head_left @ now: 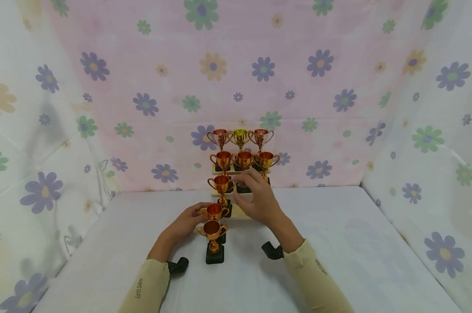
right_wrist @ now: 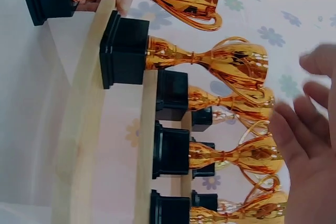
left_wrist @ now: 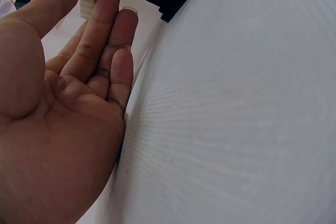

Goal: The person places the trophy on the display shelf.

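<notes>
A stepped wooden stand [right_wrist: 79, 145] carries trophy cups with black bases. Three stand on its top step, including a yellow-gold trophy [head_left: 240, 137], and three orange-gold ones below. Another orange-gold trophy [head_left: 221, 184] sits at the left of the lowest step. At the stand's left end my left hand [left_wrist: 73, 93] pinches the wood between thumb and fingers; its other fingers are extended. My right hand [head_left: 258, 198] hovers by the lowest-step trophy's right side. In the right wrist view, its loosely bent fingers [right_wrist: 294, 135] are apart from the cups and hold nothing.
Two more trophies, a nearer trophy [head_left: 213, 237] and one right behind it [head_left: 214, 211], stand on the white-covered table [head_left: 142, 230] close to my left hand. Flower-patterned cloth [head_left: 236, 56] hangs behind and at both sides. A black elbow-shaped piece [head_left: 272, 251] sits at each wrist.
</notes>
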A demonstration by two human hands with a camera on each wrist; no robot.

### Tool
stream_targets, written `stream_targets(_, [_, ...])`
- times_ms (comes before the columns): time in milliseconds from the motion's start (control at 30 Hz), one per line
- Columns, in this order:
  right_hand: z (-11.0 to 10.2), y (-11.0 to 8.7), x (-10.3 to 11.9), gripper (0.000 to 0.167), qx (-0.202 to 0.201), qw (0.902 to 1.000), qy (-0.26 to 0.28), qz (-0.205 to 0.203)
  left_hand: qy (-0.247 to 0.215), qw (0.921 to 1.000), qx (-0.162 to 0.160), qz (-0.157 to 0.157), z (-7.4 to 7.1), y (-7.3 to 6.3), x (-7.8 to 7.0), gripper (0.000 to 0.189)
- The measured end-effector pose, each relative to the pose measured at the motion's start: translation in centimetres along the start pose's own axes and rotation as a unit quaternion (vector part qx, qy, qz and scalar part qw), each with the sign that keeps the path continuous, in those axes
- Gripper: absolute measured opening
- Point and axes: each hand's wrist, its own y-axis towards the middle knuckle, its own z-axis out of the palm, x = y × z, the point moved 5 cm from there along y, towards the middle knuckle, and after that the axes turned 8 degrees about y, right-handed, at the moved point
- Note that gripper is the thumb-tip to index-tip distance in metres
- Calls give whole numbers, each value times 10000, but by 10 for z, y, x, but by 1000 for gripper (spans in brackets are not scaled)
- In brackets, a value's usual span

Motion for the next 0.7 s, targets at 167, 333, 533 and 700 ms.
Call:
stream_targets(167, [8, -4, 6, 29, 816, 9966, 60, -129, 16, 9999, 91, 75, 1, 1, 1, 48])
stream_targets(333, [15, -6, 9, 31, 1268, 9919, -63, -103, 50, 9996, 180, 189, 1, 0, 2, 49])
stream_targets(533, [24, -8, 7, 37, 1591, 9865, -387, -49, 88, 9997, 134, 202, -1, 0, -1, 51])
stream_targets(700, [33, -12, 6, 39, 1799, 9827, -425, -92, 37, 9998, 138, 130, 0, 1, 1, 52])
